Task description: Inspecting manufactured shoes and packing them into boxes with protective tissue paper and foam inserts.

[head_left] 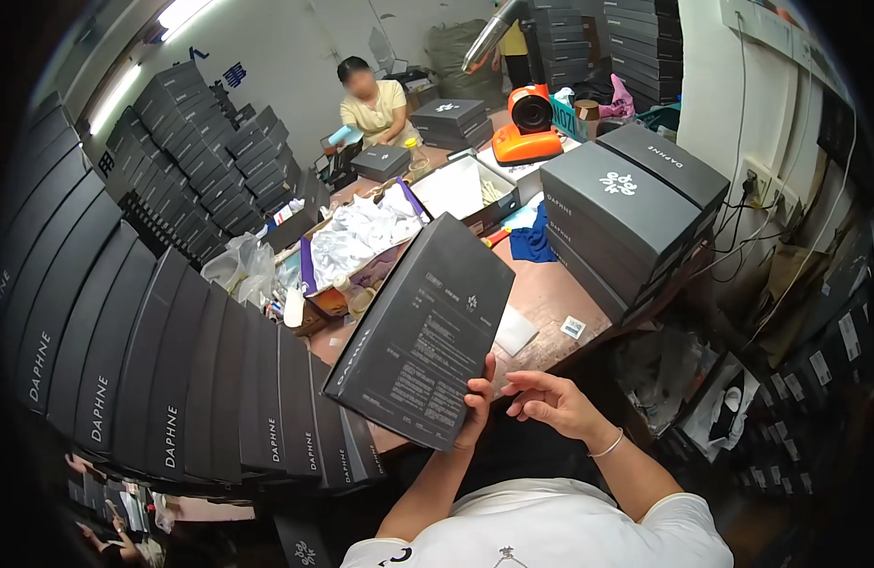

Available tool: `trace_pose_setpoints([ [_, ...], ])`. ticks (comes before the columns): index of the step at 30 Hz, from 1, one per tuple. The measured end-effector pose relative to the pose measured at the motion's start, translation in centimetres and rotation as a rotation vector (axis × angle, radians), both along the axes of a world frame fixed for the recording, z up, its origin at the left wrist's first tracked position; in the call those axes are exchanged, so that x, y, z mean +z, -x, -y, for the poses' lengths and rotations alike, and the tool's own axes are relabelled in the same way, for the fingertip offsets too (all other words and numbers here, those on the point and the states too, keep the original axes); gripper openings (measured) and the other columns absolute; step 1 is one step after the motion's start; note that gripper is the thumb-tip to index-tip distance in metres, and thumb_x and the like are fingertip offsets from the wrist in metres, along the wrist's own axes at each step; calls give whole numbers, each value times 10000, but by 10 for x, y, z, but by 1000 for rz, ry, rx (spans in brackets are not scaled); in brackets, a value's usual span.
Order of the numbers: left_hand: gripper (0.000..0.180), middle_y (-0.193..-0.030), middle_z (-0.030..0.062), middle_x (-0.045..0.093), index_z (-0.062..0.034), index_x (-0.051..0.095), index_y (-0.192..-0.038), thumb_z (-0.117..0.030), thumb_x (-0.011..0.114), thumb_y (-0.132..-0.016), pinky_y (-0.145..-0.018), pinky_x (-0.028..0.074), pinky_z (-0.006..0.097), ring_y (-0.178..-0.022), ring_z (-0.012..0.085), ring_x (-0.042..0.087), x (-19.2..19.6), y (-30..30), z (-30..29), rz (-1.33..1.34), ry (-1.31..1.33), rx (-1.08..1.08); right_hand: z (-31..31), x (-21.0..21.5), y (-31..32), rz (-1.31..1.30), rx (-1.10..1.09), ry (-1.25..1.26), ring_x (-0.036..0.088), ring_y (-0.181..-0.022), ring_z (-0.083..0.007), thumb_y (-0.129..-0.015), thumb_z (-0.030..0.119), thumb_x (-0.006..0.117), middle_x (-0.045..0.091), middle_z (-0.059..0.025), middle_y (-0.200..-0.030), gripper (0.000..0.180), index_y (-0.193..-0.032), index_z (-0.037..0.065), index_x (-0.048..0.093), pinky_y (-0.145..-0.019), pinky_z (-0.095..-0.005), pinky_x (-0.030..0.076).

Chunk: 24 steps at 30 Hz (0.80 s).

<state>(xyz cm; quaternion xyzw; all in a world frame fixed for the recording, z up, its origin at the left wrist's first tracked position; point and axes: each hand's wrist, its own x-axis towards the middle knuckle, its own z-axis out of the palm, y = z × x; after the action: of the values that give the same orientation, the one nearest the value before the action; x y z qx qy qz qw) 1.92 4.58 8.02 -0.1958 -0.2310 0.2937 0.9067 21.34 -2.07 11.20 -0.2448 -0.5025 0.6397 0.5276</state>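
Brown work surface (551, 293) crowded; dark shoe boxes line room walls. Flat dark-grey cardboard shoe box (423, 331) tilted above near edge of surface, underside with white print facing up. Left hand (477, 409) grips box's lower right corner, thumb on top. Right hand (551, 402) just right of box, fingers loosely curled, holding nothing. Row of upright black boxes (172, 379) close left of box; stacked grey boxes (626, 213) behind right. Small white label (573, 328) right of box. Seated person (373, 99) far behind box.

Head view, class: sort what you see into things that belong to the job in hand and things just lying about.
In hand:
- flat dark grey cardboard shoe box, held by the left hand
- right hand, open beside it

Lying about:
- orange handheld machine
- blue cloth
- crumpled white tissue paper
- stacked grey boxes
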Motion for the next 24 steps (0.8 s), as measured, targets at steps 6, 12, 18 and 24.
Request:
trace_pose_setpoints([
  [6,609,-1469,223,282,-42,389,-1400,-307,596,-893,-941,458,420,-1135,298,453,-2,27,-4,-184,-16,163,1,15,23,199,-237,-163,606,-1040,-173,-850,152,721,549,-119,-1261,612,-1374,25,433,-840,-279,522],
  [12,712,-1304,135,506,-74,408,-1380,-589,459,-891,-987,442,401,-1201,271,496,15,25,-20,-1111,-305,714,-12,34,35,-10,-281,-184,365,-1324,-277,-647,391,871,210,-166,-1509,1330,-1510,184,-120,-1024,-431,397],
  [18,808,-1415,120,405,-110,251,-1475,-471,617,-851,-1002,422,404,-1223,263,488,85,-41,-19,-1459,-849,1137,-34,13,7,-240,-671,-215,333,-1325,-211,-827,321,740,265,-94,-1469,995,-1514,157,39,-1034,-382,383],
  [24,1043,-1492,159,268,-91,90,-1525,-264,782,-764,-932,453,387,-1179,258,497,122,-78,-24,-1243,-1560,969,-37,111,-148,-703,-937,-211,634,-982,-211,-886,403,610,645,-53,-1105,444,-1162,56,588,-857,-359,530],
])
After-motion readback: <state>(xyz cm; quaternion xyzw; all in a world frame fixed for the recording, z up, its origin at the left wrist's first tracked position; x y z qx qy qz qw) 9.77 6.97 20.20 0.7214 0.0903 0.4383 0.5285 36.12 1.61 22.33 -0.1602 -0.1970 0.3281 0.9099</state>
